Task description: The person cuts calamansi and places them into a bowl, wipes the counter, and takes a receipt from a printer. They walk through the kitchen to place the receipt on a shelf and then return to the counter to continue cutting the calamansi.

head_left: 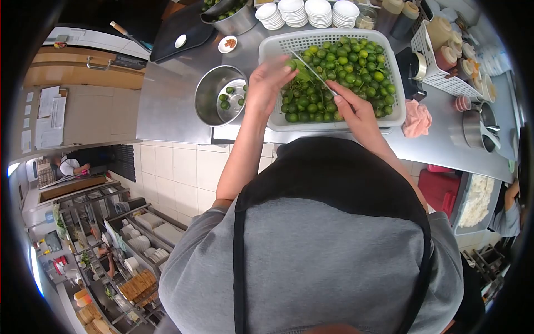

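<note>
Many small green limes [349, 65] fill a white plastic basket [396, 106] on the steel counter, with some green leaves among them. Over the basket's right part, my right hand [354, 107] is closed on a knife [312, 72], its blade pointing up and left. My left hand [269, 83] is at the basket's left edge, its fingers blurred, closed around a green lime [291, 64] at the fingertips. Left of that hand stands a steel bowl [207, 96] with several limes at the bottom.
Stacks of white dishes [319, 12] and a steel pot [236, 23] stand behind the basket. A small dish [227, 44] holds reddish bits. A pink cloth [416, 118] lies right of the basket, near a bottle rack [445, 80]. Other people are at the far left and right.
</note>
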### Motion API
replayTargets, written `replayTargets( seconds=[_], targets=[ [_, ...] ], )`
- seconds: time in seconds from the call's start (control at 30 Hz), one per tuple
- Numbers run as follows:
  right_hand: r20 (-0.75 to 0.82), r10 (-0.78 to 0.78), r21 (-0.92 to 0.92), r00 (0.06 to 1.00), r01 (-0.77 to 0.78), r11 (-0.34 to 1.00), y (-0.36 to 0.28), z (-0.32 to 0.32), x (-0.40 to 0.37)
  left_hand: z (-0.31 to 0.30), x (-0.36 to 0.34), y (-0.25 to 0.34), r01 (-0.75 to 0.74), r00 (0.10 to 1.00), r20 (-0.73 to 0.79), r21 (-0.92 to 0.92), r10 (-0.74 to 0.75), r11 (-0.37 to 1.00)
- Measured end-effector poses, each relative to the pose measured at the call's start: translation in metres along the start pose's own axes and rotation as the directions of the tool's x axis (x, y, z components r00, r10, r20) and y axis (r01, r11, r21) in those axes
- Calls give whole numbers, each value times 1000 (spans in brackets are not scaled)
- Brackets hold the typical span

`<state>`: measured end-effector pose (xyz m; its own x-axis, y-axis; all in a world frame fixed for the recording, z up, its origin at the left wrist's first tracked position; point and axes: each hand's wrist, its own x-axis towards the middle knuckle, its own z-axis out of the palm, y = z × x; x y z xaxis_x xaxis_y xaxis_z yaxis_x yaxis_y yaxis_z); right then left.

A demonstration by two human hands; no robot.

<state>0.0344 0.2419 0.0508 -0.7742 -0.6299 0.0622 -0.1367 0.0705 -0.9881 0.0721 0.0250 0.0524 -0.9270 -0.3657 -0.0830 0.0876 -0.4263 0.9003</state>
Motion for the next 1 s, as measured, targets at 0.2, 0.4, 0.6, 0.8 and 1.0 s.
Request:
replayTargets(
  seconds=[0.2, 0.4, 0.6, 0.8, 1.0],
  targets=[
    [40, -4, -55, 999, 6, 998, 4, 4, -2, 5, -2, -1, -84, 995, -53, -2, 84, 996],
    [-18, -70, -132, 997, 67, 989, 5, 7, 1, 2, 0, -10, -80, 993, -70, 185, 94, 980],
    [-67, 15, -207, 998, -28, 978, -1, 2, 11, 24, -16, -21, -4, 998, 68, 297, -17, 955],
    [-10, -54, -115, 998, 53, 992, 5, 5, -3, -4, 7, -4, -126, 987, -79, 175, 141, 977],
    [7, 18, -154, 1000, -17, 988, -7, 4, 3, -3, 7, -12, -155, 982, -58, 311, 181, 938]
  ],
)
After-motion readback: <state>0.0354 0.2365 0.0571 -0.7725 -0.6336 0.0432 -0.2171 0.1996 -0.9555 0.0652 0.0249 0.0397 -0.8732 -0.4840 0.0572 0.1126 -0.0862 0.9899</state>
